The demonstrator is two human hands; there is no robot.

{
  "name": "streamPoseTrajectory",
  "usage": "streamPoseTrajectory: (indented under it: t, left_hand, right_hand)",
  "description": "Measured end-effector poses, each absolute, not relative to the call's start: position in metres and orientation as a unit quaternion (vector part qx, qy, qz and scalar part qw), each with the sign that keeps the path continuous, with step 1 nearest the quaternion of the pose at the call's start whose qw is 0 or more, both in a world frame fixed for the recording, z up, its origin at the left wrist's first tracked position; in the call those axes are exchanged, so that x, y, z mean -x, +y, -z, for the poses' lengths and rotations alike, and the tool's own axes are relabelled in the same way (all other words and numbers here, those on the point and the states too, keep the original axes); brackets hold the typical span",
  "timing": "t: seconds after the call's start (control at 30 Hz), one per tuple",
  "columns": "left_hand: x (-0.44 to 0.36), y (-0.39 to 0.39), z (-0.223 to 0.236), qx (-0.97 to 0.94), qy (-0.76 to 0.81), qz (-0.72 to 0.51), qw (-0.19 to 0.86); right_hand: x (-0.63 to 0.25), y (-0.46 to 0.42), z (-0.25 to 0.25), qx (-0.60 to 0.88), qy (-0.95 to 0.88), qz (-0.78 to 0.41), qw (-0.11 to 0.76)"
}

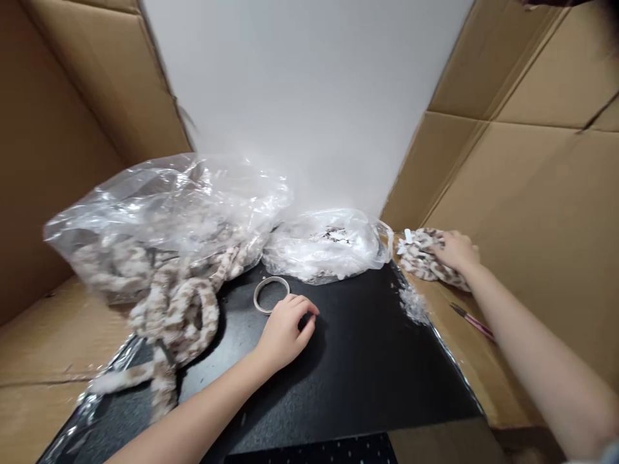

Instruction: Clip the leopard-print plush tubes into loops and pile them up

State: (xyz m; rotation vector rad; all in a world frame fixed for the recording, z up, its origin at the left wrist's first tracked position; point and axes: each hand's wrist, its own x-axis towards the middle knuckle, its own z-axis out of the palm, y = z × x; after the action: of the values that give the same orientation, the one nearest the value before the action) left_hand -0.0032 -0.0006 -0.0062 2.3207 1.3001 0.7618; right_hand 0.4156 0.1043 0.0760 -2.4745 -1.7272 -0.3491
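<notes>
My left hand [289, 327] hovers over the black table top with its fingers loosely bent and the thumb apart, holding nothing. Just beyond its knuckles lies a roll of tape [261, 308]. At the right edge, my right hand [457, 250] is on a bundle of spotted plush strips [420, 265], white with brown patches; its fingertips are partly hidden in the plush. More spotted plush strips [193, 316] spill in loops from a large clear plastic bag [169, 193] on the left.
A second clear plastic bag [324, 251] with pale contents sits at the back. White fluff scraps [413, 304] and a pen-like pink and black tool [472, 320] lie on the right. Cardboard walls [541, 206] stand left and right, with a white panel [309, 96] behind.
</notes>
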Motion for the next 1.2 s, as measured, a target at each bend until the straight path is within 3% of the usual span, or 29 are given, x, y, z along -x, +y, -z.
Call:
streamPoseTrajectory:
  t: [0.13,0.23,0.4,0.63,0.73,0.87,1.03,1.1,1.2]
  left_hand:
    - [0.023,0.021,-0.009,-0.767,0.626,-0.136,0.024]
    - [0.039,0.027,-0.016,-0.752,0.656,-0.071,0.009]
    - [0.051,-0.009,-0.012,-0.785,0.611,-0.049,0.084]
    - [0.072,-0.078,0.009,-0.802,0.557,-0.184,0.112]
    - [0.077,-0.086,0.019,-0.788,0.557,-0.24,0.104]
    - [0.081,-0.086,0.031,-0.761,0.57,-0.293,0.097]
    - [0.079,-0.083,0.033,-0.732,0.586,-0.327,0.115]
    - [0.077,-0.083,0.031,-0.722,0.589,-0.342,0.121]
    - [0.076,-0.085,0.026,-0.705,0.598,-0.363,0.117]
  right_hand:
    - [-0.373,0.095,-0.083,0.688,-0.673,0.169,0.213]
    - [-0.307,0.081,-0.069,0.52,-0.802,0.094,0.28]
    - [-0.176,0.062,-0.021,0.345,-0.904,-0.105,0.228]
    - [-0.058,0.082,0.008,0.331,-0.921,-0.164,0.121]
    - [-0.063,0.071,0.012,0.345,-0.92,-0.159,0.095]
    - [-0.145,0.035,0.021,0.331,-0.929,-0.144,0.084]
    - [-0.264,0.007,0.012,0.547,-0.832,0.035,0.082]
    - [-0.263,0.004,0.0,0.559,-0.819,0.072,0.109]
    - [-0.199,0.009,-0.011,0.469,-0.872,-0.009,0.143]
